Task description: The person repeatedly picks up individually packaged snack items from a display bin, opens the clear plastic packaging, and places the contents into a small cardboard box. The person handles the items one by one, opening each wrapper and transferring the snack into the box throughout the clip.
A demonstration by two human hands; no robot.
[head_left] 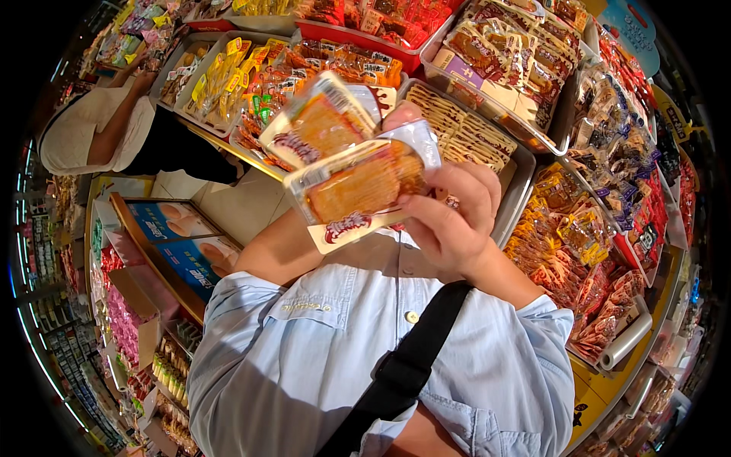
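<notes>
My right hand pinches a clear-and-cream snack packet by its right end; a flat, ridged orange-brown piece shows through the film. Behind and above it, a similar packet is tilted, overlapping other packets. My left forearm passes behind the packets. Most of my left hand is hidden by them; only a fingertip part shows at their upper right edge, against the packets. The held packets are above the open floor and near a grey bin of stacked packets.
Bins of wrapped snacks curve around the front and right, with yellow packets and a clear tub. A wooden-edged display stand is at the left. Another person reaches into bins at the upper left. A plastic film roll lies lower right.
</notes>
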